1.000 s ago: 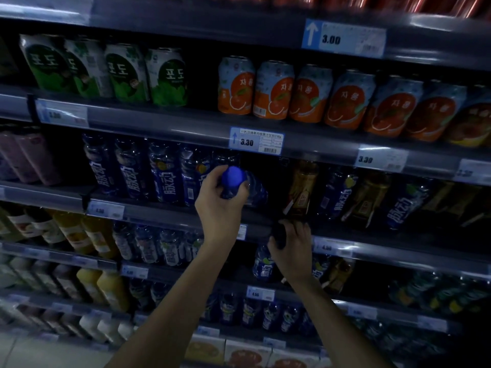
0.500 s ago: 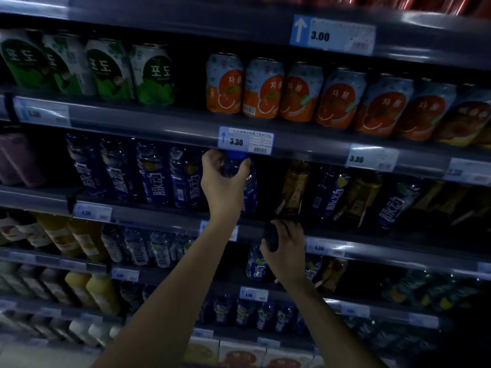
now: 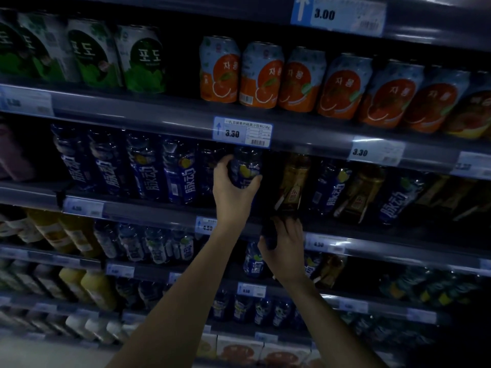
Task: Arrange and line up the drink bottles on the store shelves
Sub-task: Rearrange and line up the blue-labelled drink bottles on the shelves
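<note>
Up and left of the left hand (image 3: 233, 192) stand four green cans (image 3: 143, 57). Above both hands run seven orange cans (image 3: 261, 75), the last one dim. Left of that hand are four blue bottles (image 3: 180, 171) in a row, with a fifth, darker one just beside it and one held bottle (image 3: 245, 168) in its grip. The right hand (image 3: 285, 251) holds one dark thing (image 3: 268, 235). Up and right of it stand two brown bottles (image 3: 293, 181) and two more blue ones.

The blue plastic drink bottle (image 3: 245, 168) is on the grey metal middle shelf (image 3: 159, 212), right of a row of matching bottles (image 3: 143, 166), left of an amber plastic bottle (image 3: 293, 181); orange printed cans (image 3: 261, 75) line the shelf above.
</note>
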A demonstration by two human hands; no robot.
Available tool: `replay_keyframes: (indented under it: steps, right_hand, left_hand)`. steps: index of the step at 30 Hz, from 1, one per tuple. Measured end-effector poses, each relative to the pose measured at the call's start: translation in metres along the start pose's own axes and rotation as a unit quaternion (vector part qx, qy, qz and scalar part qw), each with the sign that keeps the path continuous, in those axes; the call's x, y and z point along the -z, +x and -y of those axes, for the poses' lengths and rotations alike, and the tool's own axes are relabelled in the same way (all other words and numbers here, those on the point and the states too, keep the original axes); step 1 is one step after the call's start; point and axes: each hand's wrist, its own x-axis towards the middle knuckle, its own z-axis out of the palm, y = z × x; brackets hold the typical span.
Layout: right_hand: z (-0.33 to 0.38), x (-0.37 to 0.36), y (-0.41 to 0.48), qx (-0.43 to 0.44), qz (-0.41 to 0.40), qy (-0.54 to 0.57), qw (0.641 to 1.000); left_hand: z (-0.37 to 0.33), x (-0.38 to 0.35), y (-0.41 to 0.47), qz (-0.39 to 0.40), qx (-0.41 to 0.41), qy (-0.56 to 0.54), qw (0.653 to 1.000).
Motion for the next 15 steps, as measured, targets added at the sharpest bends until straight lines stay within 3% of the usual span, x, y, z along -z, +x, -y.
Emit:
replay_keyframes:
  steps: [7, 15]
  right_hand:
    - [-0.001, 0.002, 0.0, -0.001, 0.033, 0.001, 0.999]
    - [-0.002, -0.003, 0.0, -0.002, 0.026, -0.001, 1.0]
  left_hand:
    - [0.035, 0.005, -0.016, 0.013, 0.051, 0.124, 0.991]
    - [0.04, 0.005, -0.008, 0.018, 0.049, 0.147, 0.988]
